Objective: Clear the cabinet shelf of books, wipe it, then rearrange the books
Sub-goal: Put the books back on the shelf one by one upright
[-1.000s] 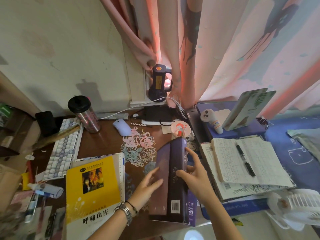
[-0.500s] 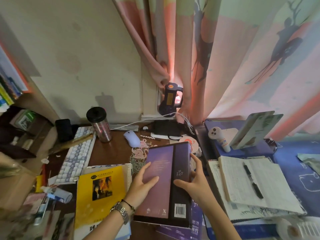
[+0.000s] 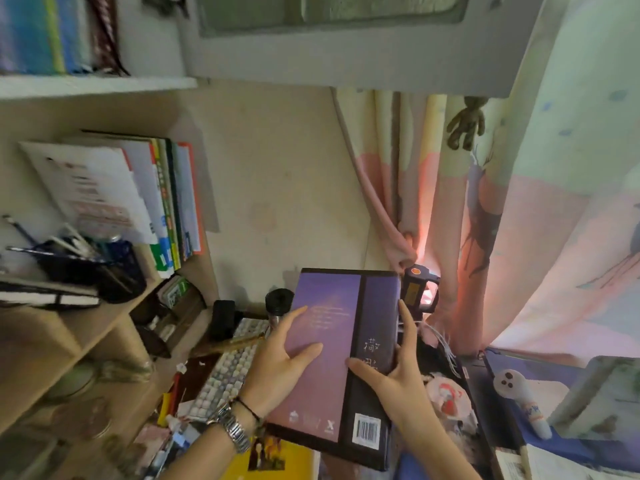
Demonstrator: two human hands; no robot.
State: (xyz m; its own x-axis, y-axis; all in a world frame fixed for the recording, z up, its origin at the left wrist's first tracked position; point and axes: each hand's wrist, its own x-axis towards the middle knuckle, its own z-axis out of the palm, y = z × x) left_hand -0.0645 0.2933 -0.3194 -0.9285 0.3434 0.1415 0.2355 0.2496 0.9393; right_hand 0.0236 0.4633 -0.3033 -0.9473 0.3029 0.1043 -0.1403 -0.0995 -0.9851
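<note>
Standing on wooden cabinet shelf (image 3: 104,306) far left: row of upright books (image 3: 166,202), dark pen cup (image 3: 114,268) in front. Lower, on desk: white keyboard (image 3: 225,375), black-lidded tumbler (image 3: 278,301). Centre, lifted above desk and tilted: purple book (image 3: 332,341), back cover up, barcode at near corner. Left hand (image 3: 280,368) flat on cover, fingers straight and spread, pressing, wristwatch on wrist. Right hand (image 3: 398,372) gripping spine edge, thumb on cover, fingers wrapped round right side. Beyond book: black-orange lamp (image 3: 419,289), pink curtain (image 3: 519,237). Far right: small white handheld fan (image 3: 519,396).
</note>
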